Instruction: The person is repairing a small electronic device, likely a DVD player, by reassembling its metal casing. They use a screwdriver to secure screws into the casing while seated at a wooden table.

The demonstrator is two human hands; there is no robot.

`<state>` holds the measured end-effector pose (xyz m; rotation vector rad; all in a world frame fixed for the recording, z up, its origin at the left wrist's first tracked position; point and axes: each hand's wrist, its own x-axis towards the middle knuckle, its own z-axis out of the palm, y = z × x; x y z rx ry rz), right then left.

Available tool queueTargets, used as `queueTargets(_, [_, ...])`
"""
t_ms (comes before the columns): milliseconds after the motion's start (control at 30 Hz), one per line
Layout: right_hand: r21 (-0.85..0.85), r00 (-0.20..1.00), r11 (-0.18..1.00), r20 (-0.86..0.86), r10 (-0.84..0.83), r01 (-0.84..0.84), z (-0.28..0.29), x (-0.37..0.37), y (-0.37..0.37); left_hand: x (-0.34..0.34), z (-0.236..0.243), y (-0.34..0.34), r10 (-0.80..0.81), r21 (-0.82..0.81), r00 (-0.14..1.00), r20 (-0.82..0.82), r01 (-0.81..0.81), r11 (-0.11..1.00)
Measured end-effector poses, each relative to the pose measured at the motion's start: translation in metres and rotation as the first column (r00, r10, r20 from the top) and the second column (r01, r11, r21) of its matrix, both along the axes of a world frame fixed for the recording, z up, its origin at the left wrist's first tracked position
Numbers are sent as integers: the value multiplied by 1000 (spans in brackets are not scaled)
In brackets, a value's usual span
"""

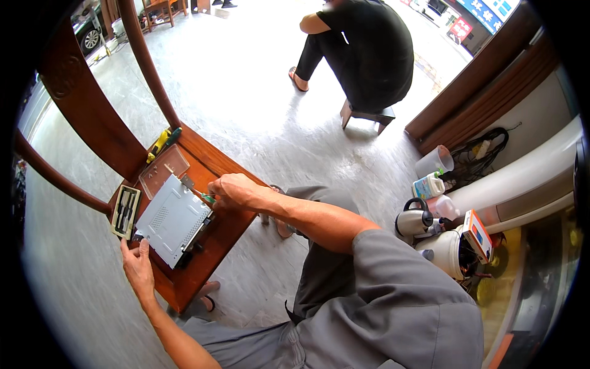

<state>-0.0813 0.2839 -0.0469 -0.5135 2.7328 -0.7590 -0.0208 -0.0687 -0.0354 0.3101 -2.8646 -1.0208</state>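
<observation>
A flat silver metal casing [173,221], like a disc drive or car stereo with vent holes in its top, lies on the wooden chair seat [209,270]. My right hand [230,192] is closed around a small green-handled screwdriver [208,198] at the casing's far right edge; its tip is hard to make out. At the near left corner, my left hand [139,268] rests with thumb and fingers apart, the thumb by the casing's edge. A case of small tools [127,212] lies left of the casing. Beyond is a clear tray [163,170] holding tiny parts.
Yellow-handled pliers [159,145] and a dark green handle [174,136] lie by the chair's armrest post. A person in black [375,55] sits on a low stool [367,115] ahead. At right stand a kettle [413,219], bottles and a white bucket [444,255].
</observation>
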Motion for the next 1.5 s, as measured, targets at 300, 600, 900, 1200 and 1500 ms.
queueTargets(300, [34, 972, 994, -215, -94, 104, -22, -12, -1, -19, -29, -5, -131, 167, 987, -96, 145, 975])
queueTargets(600, [104, 977, 977, -125, -175, 189, -2, -23, -5, -9, -14, -7, -104, 29, 994, -21, 104, 994])
queueTargets(900, [-456, 943, 878, -207, -261, 143, 2, -42, -19, -4, -9, 5, -108, 206, 994, 5, 104, 973])
queueTargets(1200, [-378, 965, 925, -223, -140, 47, 3, -21, -33, -18, -11, 7, -114, 165, 989, -91, 128, 978])
queueTargets(1500, [-466, 923, 879, -373, -91, -102, 7, -21, -29, -36, -18, 13, 26, 50, 987, -161, -18, 999])
